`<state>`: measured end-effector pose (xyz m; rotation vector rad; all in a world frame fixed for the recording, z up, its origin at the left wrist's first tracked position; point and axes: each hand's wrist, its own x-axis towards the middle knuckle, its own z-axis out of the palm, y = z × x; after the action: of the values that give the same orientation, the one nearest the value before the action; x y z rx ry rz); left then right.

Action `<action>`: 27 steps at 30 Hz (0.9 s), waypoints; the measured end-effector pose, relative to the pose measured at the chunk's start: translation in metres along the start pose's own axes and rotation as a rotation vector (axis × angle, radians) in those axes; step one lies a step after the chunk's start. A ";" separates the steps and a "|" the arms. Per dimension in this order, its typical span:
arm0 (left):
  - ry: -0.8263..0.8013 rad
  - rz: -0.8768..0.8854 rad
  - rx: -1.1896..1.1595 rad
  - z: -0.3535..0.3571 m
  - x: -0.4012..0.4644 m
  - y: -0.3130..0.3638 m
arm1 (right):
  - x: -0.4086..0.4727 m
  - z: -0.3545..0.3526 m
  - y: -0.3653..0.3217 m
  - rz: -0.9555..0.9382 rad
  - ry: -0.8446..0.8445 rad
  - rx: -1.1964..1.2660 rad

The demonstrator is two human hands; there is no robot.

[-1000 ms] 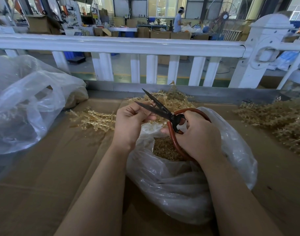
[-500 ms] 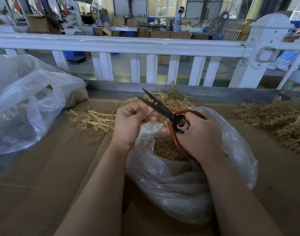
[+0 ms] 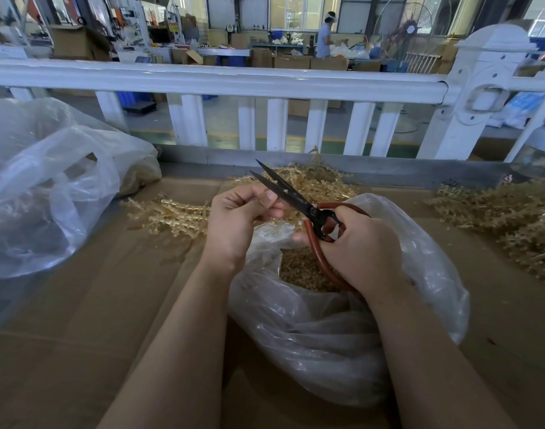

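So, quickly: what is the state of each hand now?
Left hand: curled in a pinch at the scissors; holding what, cannot be told.
Right hand: closed, holding the scissors' red handles.

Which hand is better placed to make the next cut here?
Right. The right hand grips the red loop handles of the black-bladed scissors, blades slightly apart; the left hand curls at the blades, what it pinches hidden, above the clear plastic bag.

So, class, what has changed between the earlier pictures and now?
The black-bladed, red-handled scissors have closed further, blade tips nearer together, squeezed by the right hand. The left hand still pinches a small piece hidden in its fingers. The clear plastic bag and golden plastic sprigs stayed put.
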<state>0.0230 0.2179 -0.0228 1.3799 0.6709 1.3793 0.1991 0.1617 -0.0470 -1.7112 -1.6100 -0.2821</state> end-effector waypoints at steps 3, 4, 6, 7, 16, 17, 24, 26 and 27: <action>0.019 0.012 0.027 0.000 0.000 0.000 | 0.000 -0.001 -0.001 -0.005 -0.022 -0.025; 0.023 0.018 0.040 0.000 0.000 0.000 | 0.000 -0.002 -0.001 -0.011 -0.022 -0.033; 0.025 0.036 0.073 0.000 -0.001 0.000 | 0.000 -0.004 -0.003 -0.007 -0.038 -0.049; 0.024 0.048 0.089 0.000 -0.001 0.000 | 0.000 -0.005 -0.003 -0.004 -0.048 -0.056; 0.025 0.071 0.095 -0.001 0.003 -0.002 | -0.001 -0.006 -0.002 -0.034 -0.027 0.003; 0.026 0.070 0.090 0.000 0.002 -0.002 | 0.000 -0.006 -0.001 -0.029 -0.035 0.012; 0.023 0.073 0.083 0.000 0.001 -0.001 | 0.001 -0.004 -0.002 -0.018 -0.057 0.053; 0.024 0.076 0.071 0.000 0.001 -0.001 | 0.002 -0.003 -0.002 -0.011 -0.067 0.052; 0.027 0.076 0.066 0.000 0.001 -0.002 | 0.002 -0.002 -0.002 -0.012 -0.065 0.052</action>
<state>0.0233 0.2197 -0.0239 1.4540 0.6935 1.4488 0.1981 0.1613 -0.0437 -1.6873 -1.6612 -0.1908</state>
